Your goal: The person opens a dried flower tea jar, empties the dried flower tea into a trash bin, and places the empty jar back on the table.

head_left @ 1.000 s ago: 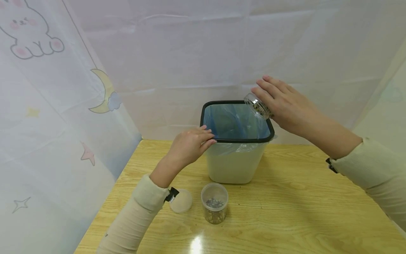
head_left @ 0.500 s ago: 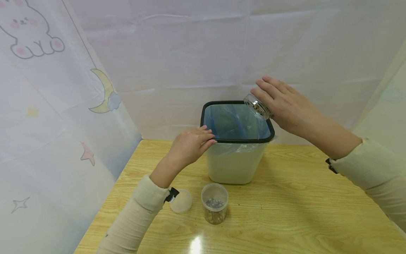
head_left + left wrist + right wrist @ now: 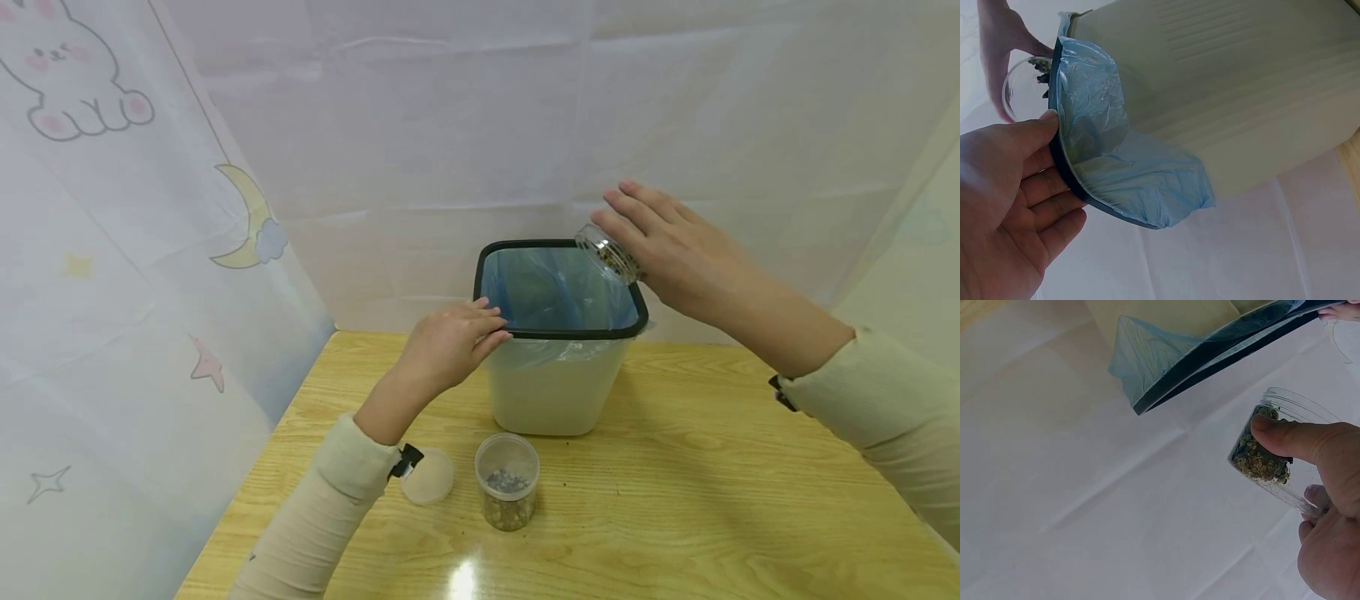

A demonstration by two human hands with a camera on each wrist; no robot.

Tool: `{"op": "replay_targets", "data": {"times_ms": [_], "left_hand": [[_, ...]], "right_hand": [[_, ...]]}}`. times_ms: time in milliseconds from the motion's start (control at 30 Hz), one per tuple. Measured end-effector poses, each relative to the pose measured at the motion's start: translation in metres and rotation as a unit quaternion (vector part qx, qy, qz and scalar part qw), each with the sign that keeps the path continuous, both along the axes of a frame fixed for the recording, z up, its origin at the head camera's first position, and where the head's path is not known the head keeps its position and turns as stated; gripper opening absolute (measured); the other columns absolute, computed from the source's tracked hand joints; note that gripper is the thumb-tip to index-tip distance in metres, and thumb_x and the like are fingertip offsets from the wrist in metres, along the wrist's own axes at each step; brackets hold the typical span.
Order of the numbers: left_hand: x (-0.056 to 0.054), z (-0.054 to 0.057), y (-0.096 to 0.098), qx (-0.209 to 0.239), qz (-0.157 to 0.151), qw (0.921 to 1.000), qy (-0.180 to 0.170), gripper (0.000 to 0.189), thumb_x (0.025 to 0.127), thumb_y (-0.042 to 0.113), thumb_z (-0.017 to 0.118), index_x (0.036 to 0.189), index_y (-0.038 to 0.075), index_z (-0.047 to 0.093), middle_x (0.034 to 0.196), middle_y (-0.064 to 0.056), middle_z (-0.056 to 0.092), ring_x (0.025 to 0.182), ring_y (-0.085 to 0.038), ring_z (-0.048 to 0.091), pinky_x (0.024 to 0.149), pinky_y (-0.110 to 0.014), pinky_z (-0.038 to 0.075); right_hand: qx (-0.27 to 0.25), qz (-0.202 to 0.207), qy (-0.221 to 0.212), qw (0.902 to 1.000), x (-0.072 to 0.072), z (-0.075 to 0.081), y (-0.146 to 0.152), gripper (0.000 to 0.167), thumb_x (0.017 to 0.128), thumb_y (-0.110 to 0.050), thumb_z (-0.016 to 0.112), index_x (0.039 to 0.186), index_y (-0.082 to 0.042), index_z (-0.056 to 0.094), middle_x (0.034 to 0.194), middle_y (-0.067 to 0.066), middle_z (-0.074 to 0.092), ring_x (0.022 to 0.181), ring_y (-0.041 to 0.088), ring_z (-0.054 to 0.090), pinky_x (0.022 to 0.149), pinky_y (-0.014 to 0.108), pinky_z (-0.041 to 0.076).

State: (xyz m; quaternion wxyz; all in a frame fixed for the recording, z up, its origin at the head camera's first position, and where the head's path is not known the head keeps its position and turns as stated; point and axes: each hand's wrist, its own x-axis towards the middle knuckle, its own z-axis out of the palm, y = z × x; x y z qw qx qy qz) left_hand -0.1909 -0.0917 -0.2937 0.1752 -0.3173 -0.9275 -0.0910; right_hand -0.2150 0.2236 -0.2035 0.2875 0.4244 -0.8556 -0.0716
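With the thumb and fingers of my left hand (image 3: 453, 342), I grip the near left of the black rim of a white trash bin (image 3: 558, 387). A blue plastic bag (image 3: 1147, 178) lines the bin and folds over its edge. My right hand (image 3: 686, 258) holds a clear plastic jar (image 3: 1260, 456) tilted at the bin's right rim, its mouth toward the opening. Green and brown dried bits lie inside this jar, with the thumb across its side. Another clear jar (image 3: 507, 508), uncapped, stands upright in front of the bin with greyish flakes in it.
A round translucent lid (image 3: 429, 477) lies on the wooden table (image 3: 712, 467), left of the standing jar. A few dark specks dot the wood near the bin. Pale printed cloth (image 3: 450, 125) hangs behind and to the left.
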Motion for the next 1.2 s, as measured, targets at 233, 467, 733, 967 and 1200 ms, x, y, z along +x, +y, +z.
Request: {"op": "replay_targets", "data": {"times_ms": [233,467,733,967,1200], "left_hand": [[0.0000,-0.0003,-0.0003,-0.002,0.000,1.0000,0.001,0.032,0.103,0.036,0.060,0.127,0.020,0.073,0.135,-0.002,0.066,0.134,-0.018,0.056,0.108,-0.040,0.048],[-0.0007,-0.0004,-0.0007,0.003,-0.002,1.0000,0.003,0.031,0.103,0.035,0.060,0.126,0.018,0.074,0.135,-0.003,0.066,0.134,-0.019,0.056,0.109,-0.040,0.048],[-0.0010,-0.0002,0.0001,-0.001,0.000,1.0000,0.002,0.031,0.103,0.036,0.060,0.127,0.020,0.073,0.135,-0.001,0.066,0.134,-0.018,0.055,0.109,-0.040,0.047],[-0.0019,-0.0005,0.0001,-0.004,0.000,1.0000,0.001,0.032,0.103,0.036,0.059,0.127,0.020,0.073,0.136,-0.001,0.066,0.134,-0.018,0.055,0.109,-0.040,0.048],[-0.0023,0.0008,-0.0003,-0.003,-0.001,1.0000,-0.004,0.032,0.104,0.036,0.059,0.127,0.020,0.073,0.136,-0.002,0.065,0.135,-0.018,0.055,0.109,-0.040,0.047]], "right_hand": [[-0.002,-0.001,-0.002,1.0000,0.0004,-0.0006,-0.0003,0.095,0.071,0.017,0.081,0.152,0.001,0.036,0.156,0.027,0.036,0.148,0.043,0.027,0.117,0.058,0.031],[-0.005,0.003,0.001,1.0000,-0.0007,-0.0005,-0.0004,0.095,0.070,0.017,0.081,0.152,0.001,0.036,0.156,0.027,0.036,0.148,0.043,0.027,0.116,0.059,0.032],[0.000,0.002,0.001,1.0000,-0.0006,0.0002,-0.0002,0.095,0.070,0.017,0.081,0.152,0.001,0.035,0.156,0.027,0.035,0.148,0.043,0.027,0.117,0.058,0.031],[0.001,0.000,0.000,1.0000,-0.0007,0.0007,-0.0008,0.095,0.070,0.018,0.080,0.152,0.001,0.035,0.156,0.027,0.035,0.148,0.044,0.027,0.117,0.058,0.032],[-0.001,0.002,0.000,1.0000,-0.0008,0.0018,-0.0014,0.097,0.069,0.017,0.082,0.152,0.001,0.035,0.156,0.028,0.036,0.148,0.044,0.027,0.117,0.059,0.032]]}}
